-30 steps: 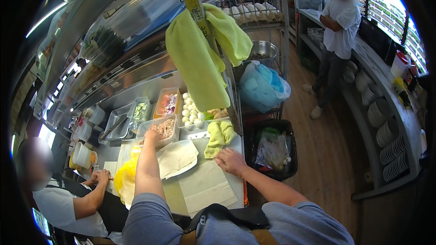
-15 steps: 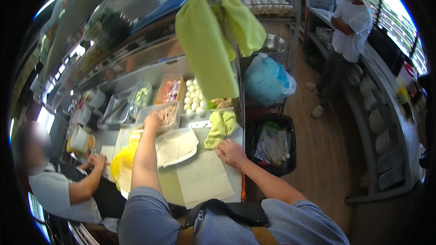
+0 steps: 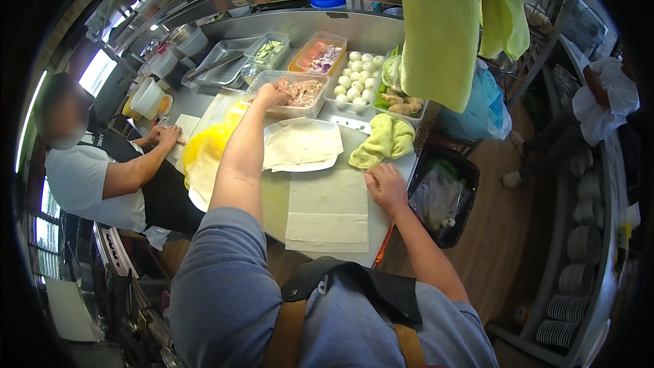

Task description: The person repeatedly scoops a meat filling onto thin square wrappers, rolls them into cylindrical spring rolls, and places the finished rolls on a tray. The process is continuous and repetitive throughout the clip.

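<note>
My left hand (image 3: pixel 271 93) reaches over the near left rim of a clear tub of minced meat (image 3: pixel 300 90), its fingers bunched together on the meat. My right hand (image 3: pixel 387 187) rests at the right side of the worktop, fingers curled inward, just below a crumpled yellow-green cloth (image 3: pixel 385 142). What its palm covers is hidden. Between my arms, a white plate (image 3: pixel 315 165) bears a stack of pale thin wrapper sheets (image 3: pixel 303 143). Nearer me, more flat wrapper sheets (image 3: pixel 327 211) lie on the worktop. A yellow plastic bag (image 3: pixel 211 138) lies left of my left forearm.
Behind stand tubs of chopped onion and tomato (image 3: pixel 320 54), sliced green vegetable (image 3: pixel 270 50), white eggs (image 3: pixel 357 78) and ginger (image 3: pixel 402 103). Yellow-green towels (image 3: pixel 439 34) hang at upper right. A black bin (image 3: pixel 446 194) stands right. A co-worker (image 3: pixel 116 163) works at left.
My view has swung right and down, so the worktop appears further left and closer. Both hands stay in about the same places, the left at the meat tub, the right by the cloth.
</note>
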Demonstrator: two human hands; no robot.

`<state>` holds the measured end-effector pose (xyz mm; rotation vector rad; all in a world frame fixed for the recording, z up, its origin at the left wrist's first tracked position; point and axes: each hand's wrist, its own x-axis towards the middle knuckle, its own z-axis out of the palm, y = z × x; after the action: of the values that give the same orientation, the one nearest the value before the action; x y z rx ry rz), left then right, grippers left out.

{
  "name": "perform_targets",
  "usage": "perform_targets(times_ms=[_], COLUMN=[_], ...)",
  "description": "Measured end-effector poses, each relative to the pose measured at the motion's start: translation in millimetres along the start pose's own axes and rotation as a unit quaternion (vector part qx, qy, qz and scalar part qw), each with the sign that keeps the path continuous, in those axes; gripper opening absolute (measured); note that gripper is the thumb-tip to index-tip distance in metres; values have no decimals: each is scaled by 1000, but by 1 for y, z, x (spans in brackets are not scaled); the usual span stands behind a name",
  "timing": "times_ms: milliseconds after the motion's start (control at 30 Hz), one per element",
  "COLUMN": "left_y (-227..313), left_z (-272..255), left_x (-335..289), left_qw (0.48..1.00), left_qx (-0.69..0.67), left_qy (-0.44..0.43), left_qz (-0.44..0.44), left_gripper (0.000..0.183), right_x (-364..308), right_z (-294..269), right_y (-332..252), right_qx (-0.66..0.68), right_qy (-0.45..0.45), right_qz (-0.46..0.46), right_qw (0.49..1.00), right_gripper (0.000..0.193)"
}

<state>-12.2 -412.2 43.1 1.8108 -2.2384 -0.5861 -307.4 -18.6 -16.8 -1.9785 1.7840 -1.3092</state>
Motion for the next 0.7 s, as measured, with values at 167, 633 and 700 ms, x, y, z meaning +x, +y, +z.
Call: perform_targets(times_ms=[167,633,700], left_y=[1,10,11], left_z=[10,10,-6], left_x=[0,-5,-9], left_qw=[999,994,998], left_qx=[17,80,-67], left_qy=[52,78,4], left_qz=[-3,2,-21], left_gripper=[51,41,37], right_x=[3,3,1], right_z=[1,4,4], right_y=[-6,-3,-1], right_qx=[1,-6,-8], right_qy=[3,1,0], right_qz=[-3,-14,-12], right_qw=[1000,1000,1000], right_gripper=[13,13,13])
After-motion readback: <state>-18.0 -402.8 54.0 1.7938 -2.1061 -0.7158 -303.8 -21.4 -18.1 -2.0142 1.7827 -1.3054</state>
